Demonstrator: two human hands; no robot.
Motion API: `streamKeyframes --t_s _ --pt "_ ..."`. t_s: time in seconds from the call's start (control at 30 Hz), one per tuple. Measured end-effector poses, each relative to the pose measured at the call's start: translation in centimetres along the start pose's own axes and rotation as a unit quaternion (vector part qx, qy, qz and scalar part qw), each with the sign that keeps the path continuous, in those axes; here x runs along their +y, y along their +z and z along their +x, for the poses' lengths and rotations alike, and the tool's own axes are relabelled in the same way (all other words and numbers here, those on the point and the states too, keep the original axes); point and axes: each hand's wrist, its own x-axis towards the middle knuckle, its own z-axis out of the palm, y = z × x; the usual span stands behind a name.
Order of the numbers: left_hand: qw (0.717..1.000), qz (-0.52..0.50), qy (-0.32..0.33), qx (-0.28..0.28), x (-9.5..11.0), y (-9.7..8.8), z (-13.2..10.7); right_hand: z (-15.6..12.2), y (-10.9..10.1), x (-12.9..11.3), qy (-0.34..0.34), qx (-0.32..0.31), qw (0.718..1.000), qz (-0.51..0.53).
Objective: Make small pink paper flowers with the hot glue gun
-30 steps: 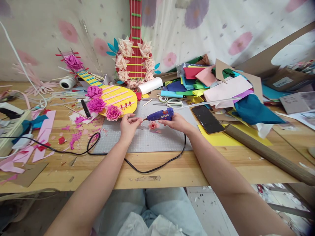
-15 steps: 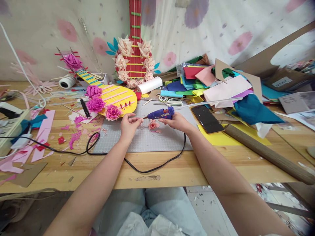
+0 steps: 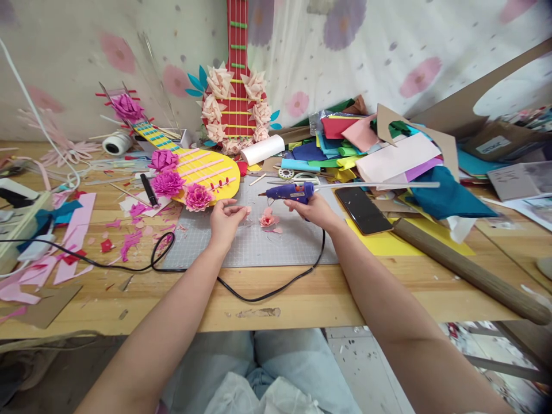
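Observation:
My right hand [image 3: 314, 210] is wrapped round a blue glue gun [image 3: 287, 192], its nozzle pointing left and a long clear glue stick [image 3: 379, 184] coming out of its back. My left hand [image 3: 227, 223] pinches a small pink paper petal [image 3: 247, 211] between thumb and fingertips. The nozzle is apart from the petal, up and to its right. Between my hands a pink paper flower [image 3: 268, 218] lies on the grey cutting mat [image 3: 207, 247], with loose petals beside it.
A yellow paper guitar [image 3: 224, 169] with magenta flowers lies behind my left hand; a red one [image 3: 235, 109] stands against the curtain. A phone [image 3: 364, 210], a brown tube [image 3: 470, 270] and coloured paper lie right. A black cord [image 3: 254, 300] loops across the table front. Scissors [image 3: 302, 179] lie behind the glue gun.
The glue gun in my right hand has moved right and slightly up, its nozzle away from the petal in my left hand. My left hand has hardly moved.

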Motion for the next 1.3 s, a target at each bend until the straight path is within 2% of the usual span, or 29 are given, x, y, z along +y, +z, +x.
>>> streamKeyframes --t_s 0.13,0.2,0.37,0.47,0.57,0.67,0.73,0.8,0.87,0.97,1.07,1.13,1.2,1.3 --pt "1.0 -0.024 -0.008 0.012 0.3 0.0 0.0 1.3 0.0 2.3 0.06 0.127 0.988 -0.064" --pt "0.999 -0.033 -0.002 0.013 0.3 0.0 0.0 1.9 0.1 3.2 0.072 0.151 0.979 -0.119" --pt "0.999 -0.045 0.023 0.016 0.3 -0.3 0.6 2.1 0.0 3.4 0.084 0.122 0.969 -0.2" --pt "0.998 -0.047 0.043 0.028 0.2 -0.4 0.9 1.3 -1.3 3.1 0.05 0.105 0.96 -0.256" --pt "0.997 -0.03 0.057 0.035 0.1 -0.6 1.1 -0.2 -3.2 2.5 0.042 0.093 0.933 -0.345" --pt "0.997 -0.016 0.069 0.028 -0.1 -0.6 1.2 -1.8 -4.1 1.0 0.063 0.01 0.918 -0.39" --pt "0.997 -0.009 0.079 0.023 -0.4 -0.6 1.3 -2.4 -3.5 -0.2 0.002 -0.052 0.926 -0.373" --pt "0.996 -0.003 0.092 0.019 -0.5 -0.7 1.3 -2.6 -2.2 -1.1 -0.112 -0.092 0.934 -0.327" --pt "0.995 -0.001 0.1 0.016 -0.7 -0.7 1.2 -2.3 -0.4 -1.5 -0.204 -0.114 0.929 -0.286" --pt "0.995 -0.001 0.098 0.016 -0.6 -0.9 1.1 -1.5 1.7 -1.6 -0.267 -0.131 0.917 -0.267" --pt "0.995 -0.001 0.096 0.018 -0.6 -0.9 1.1 -1.0 2.6 -1.6 -0.28 -0.147 0.909 -0.272" --pt "0.995 -0.003 0.099 0.018 -0.5 -0.8 1.1 -0.7 2.8 -1.5 -0.27 -0.15 0.915 -0.259" --pt "0.995 -0.005 0.103 0.017 -0.5 -0.8 1.1 -0.4 2.9 -1.5 -0.242 -0.146 0.937 -0.205" --pt "0.994 -0.004 0.108 0.019 -0.5 -0.8 1.2 0.2 3.3 -1.4 -0.135 -0.16 0.977 -0.047"
